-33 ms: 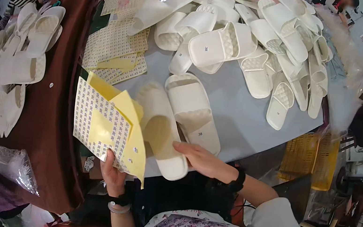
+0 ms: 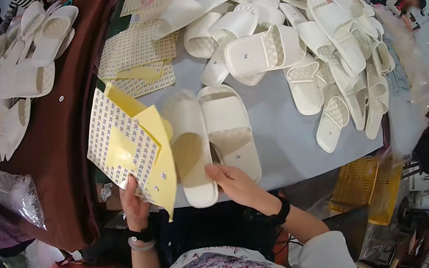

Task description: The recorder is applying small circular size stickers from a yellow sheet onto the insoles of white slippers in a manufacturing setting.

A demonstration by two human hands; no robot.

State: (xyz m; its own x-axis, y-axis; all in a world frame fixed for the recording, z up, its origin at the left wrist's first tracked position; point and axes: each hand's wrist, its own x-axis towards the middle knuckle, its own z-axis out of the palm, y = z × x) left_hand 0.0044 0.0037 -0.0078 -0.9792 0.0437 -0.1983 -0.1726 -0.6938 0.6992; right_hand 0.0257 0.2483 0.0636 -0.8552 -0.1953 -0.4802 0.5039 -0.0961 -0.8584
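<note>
Pinched at its lower edge by the left hand (image 2: 134, 206), a sticker sheet (image 2: 122, 144) with peeling yellow backing stands at lower left of the frame. Right hand (image 2: 235, 185) lies just right of it — fingers flat on the heel of a white slipper (image 2: 189, 150), not closed around it — beside its mate (image 2: 230, 131) on the grey table (image 2: 292, 140), slipper pile (image 2: 307, 42) above.

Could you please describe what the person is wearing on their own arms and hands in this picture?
Both hands are bare, without gloves. The left hand has a dark band and a pale bangle at the wrist. The right hand has a black band at the wrist, and a loose white sleeve covers the upper arm.
</note>
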